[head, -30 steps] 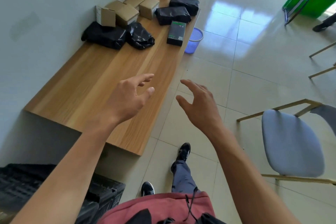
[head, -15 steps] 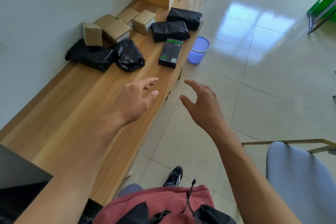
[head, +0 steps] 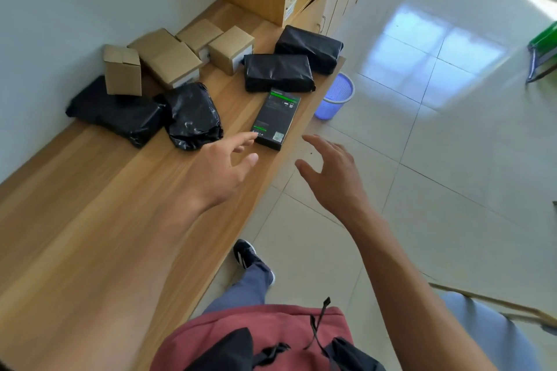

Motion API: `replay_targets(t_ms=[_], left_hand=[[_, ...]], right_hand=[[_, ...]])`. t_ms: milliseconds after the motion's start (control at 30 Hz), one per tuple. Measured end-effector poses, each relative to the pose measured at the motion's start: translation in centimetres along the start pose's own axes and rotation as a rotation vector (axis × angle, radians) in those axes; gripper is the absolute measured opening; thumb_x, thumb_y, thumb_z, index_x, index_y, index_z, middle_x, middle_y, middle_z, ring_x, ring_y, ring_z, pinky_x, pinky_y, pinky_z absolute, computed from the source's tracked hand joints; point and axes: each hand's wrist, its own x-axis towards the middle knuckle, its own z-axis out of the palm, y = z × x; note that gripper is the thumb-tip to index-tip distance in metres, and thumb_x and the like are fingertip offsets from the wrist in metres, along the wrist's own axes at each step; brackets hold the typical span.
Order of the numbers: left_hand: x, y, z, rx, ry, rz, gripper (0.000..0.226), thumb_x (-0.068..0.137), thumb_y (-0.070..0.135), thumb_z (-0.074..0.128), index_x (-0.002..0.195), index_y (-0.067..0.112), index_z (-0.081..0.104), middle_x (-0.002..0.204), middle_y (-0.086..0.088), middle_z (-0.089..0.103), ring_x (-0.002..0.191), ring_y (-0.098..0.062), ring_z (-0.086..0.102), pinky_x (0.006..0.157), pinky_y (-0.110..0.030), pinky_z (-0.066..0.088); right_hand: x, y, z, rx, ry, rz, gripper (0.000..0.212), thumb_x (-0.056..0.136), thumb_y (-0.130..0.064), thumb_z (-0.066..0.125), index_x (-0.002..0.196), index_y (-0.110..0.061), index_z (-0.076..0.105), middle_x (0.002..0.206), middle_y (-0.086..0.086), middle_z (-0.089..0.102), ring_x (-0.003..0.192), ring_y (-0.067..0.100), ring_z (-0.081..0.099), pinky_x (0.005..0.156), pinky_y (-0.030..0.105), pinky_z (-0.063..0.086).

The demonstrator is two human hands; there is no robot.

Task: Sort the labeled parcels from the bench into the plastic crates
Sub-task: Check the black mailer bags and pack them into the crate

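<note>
Wooden bench (head: 90,220) carries nine parcels: four black bagged parcels (head: 277,72), four cardboard boxes (head: 167,57), one flat dark box (head: 275,119), green-striped, near front edge. Left hand (head: 223,169), right hand (head: 331,175): fingers spread, holding nothing.

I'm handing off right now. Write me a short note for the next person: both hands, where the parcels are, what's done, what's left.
Left hand: open, empty, fingertips by the near end of the dark box with green print.
Right hand: open, empty, past the bench edge over the floor.
Parcels: all on the far end of the bench: four cardboard boxes, four black bags, and the dark box nearest.
Done: nothing in hand; no crate in view.
Left: pick up the dark box, probably first, then sort the rest into the crates.
</note>
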Motion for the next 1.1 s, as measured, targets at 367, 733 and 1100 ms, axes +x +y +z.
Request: replay_targets(t_ms=[367,733,1100], left_hand=[[12.8,-0.4,-1.2,-0.056,0.047,-0.109,0.044,0.104,0.029,0.06,0.148,0.023,0.056,0.136,0.01,0.065,0.12,-0.002,0.057,0.096,-0.018,0.04],[21.1,1.3,1.2,-0.026,0.092,-0.283,0.045,0.104,0.029,0.06,0.148,0.025,0.056,0.139,0.007,0.063,0.126,-0.009,0.057,0.103,-0.028,0.046],[27.3,2.2,5.9,-0.028,0.205,-0.468,0.043,0.103,0.023,0.062,0.145,0.021,0.059,0.146,0.005,0.059,0.124,-0.003,0.051,0.105,-0.023,0.041]], right_hand=[[15.6,0.3,-1.7,-0.058,-0.074,-0.048,0.05,0.1,-0.028,0.066,0.149,-0.024,0.054,0.148,-0.003,0.058,0.138,0.019,0.046,0.108,0.027,0.033],[28.0,5.0,-2.8,-0.053,-0.22,-0.208,0.05,0.097,-0.025,0.07,0.145,-0.017,0.058,0.146,0.0,0.061,0.137,0.027,0.052,0.113,0.042,0.042],[38.9,10.9,-3.6,-0.141,-0.367,-0.292,0.05,0.099,-0.019,0.066,0.147,-0.013,0.055,0.147,0.004,0.059,0.135,0.031,0.05,0.107,0.042,0.041]])
